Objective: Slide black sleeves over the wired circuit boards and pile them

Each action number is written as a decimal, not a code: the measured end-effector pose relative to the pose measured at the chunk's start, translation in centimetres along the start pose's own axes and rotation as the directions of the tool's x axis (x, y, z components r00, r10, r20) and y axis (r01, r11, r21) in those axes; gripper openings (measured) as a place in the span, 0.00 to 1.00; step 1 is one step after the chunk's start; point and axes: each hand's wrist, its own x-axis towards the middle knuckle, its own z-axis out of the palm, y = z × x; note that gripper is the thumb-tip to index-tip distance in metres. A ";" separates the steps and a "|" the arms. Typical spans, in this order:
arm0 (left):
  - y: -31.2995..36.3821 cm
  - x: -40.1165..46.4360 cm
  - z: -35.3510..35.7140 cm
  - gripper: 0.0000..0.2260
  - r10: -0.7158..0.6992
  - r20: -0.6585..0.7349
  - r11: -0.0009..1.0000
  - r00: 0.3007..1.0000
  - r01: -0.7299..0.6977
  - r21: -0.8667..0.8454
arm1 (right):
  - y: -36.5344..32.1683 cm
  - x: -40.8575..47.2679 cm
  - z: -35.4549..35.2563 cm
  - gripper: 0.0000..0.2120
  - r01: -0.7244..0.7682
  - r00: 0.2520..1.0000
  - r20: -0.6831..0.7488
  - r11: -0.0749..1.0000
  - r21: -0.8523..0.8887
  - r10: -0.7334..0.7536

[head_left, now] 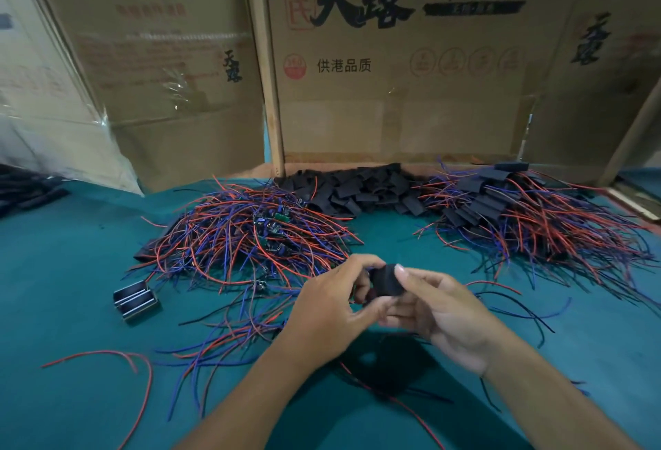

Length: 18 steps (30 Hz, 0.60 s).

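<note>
- We are holding a black sleeve (385, 279) above the near middle of the teal tabletop (71, 271), between both hands.
- Our right hand (440, 310) is pinching the sleeve, thumb on top and curled fingers beneath it.
- Our left hand (332, 310) is curling its fingers around the sleeve's left end; whatever it is pressing in there is hidden by the fingers, so we cannot tell if a board is inside.
- Thin red and black wires (411, 410) are trailing from under our hands toward the near edge of the tabletop.
- A pile of bare wired circuit boards (250, 231), tangled in red and blue leads, is lying left of centre, reaching toward our left hand.
- A heap of empty black sleeves (357, 188) is sitting at the far edge, in the middle, against a cardboard box (393, 92).
- A pile of sleeved boards (518, 213) is spreading toward the far right corner, with its wires fanning out to the right edge.
- A small black and metal part (136, 301) is lying near the left side, just beside the bare-board pile.
- A loose red wire (118, 356) is curving near the near left corner.
- More dark tubes (28, 188) are lying at the far left edge.
</note>
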 end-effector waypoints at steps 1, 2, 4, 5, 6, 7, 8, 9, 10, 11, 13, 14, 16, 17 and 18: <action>0.1 0.0 -0.1 0.17 0.004 0.004 1.000 1.000 -0.004 -0.024 | -0.1 0.0 -0.2 0.21 -0.031 0.999 0.037 0.998 0.063 0.029; 0.2 -0.1 -0.2 0.17 0.016 0.012 0.999 1.000 -0.016 -0.033 | -0.1 0.0 -0.4 0.22 -0.048 0.997 0.067 0.993 0.105 0.041; 0.3 0.0 -0.4 0.17 0.042 0.031 0.999 0.999 -0.042 -0.016 | 0.0 0.1 -0.6 0.24 -0.051 0.992 0.120 0.990 0.130 0.035; 0.3 0.0 -0.6 0.18 0.051 0.041 0.999 0.998 -0.051 0.010 | 0.2 0.2 -0.7 0.24 -0.047 0.988 0.152 0.991 0.128 0.027; 0.3 -0.1 -0.7 0.19 0.061 0.056 0.997 0.997 -0.064 0.049 | 0.3 0.2 -0.6 0.22 -0.039 0.985 0.173 0.992 0.118 0.018; 0.3 0.0 -0.9 0.19 0.077 0.074 0.992 0.994 -0.083 0.094 | 0.4 0.3 -0.6 0.19 -0.026 0.984 0.176 0.995 0.099 0.009; 0.3 0.1 -1.1 0.20 0.093 0.102 0.985 0.991 -0.106 0.133 | 0.5 0.3 -0.5 0.17 -0.019 0.987 0.159 0.997 0.081 0.006; 0.1 0.3 -1.4 0.21 0.099 0.134 0.980 0.986 -0.120 0.160 | 0.5 0.4 -0.5 0.16 -0.016 0.993 0.122 0.997 0.071 0.008; -0.3 0.7 -2.0 0.22 0.083 0.155 0.979 0.984 -0.109 0.171 | 0.6 0.5 -0.6 0.16 -0.013 0.997 0.073 0.998 0.069 0.008; -0.9 1.4 -2.8 0.22 0.035 0.138 0.984 0.990 -0.058 0.169 | 0.6 0.5 -0.7 0.17 -0.004 1.000 0.025 0.998 0.064 0.002; -3.2 3.5 -5.2 0.16 -0.136 -0.026 0.966 0.990 0.138 0.218 | 0.4 0.6 -0.9 0.19 0.026 0.999 -0.036 0.999 0.038 -0.025; -4.8 4.6 -6.7 0.13 -0.230 -0.128 0.918 0.965 0.259 0.300 | 0.3 0.6 -0.9 0.19 0.039 0.998 -0.046 0.999 0.024 -0.038; -7.6 6.3 -9.3 0.13 -0.399 -0.250 0.740 0.882 0.471 0.480 | 0.2 0.6 -0.9 0.20 0.049 0.997 -0.055 0.999 0.004 -0.049; -8.6 6.8 -9.9 0.15 -0.462 -0.259 0.639 0.848 0.521 0.566 | 0.2 0.6 -0.9 0.20 0.050 0.997 -0.058 0.999 -0.002 -0.050; -9.3 7.0 -10.1 0.17 -0.498 -0.251 0.555 0.830 0.527 0.643 | 0.3 0.6 -0.8 0.20 0.051 0.997 -0.057 0.999 -0.013 -0.052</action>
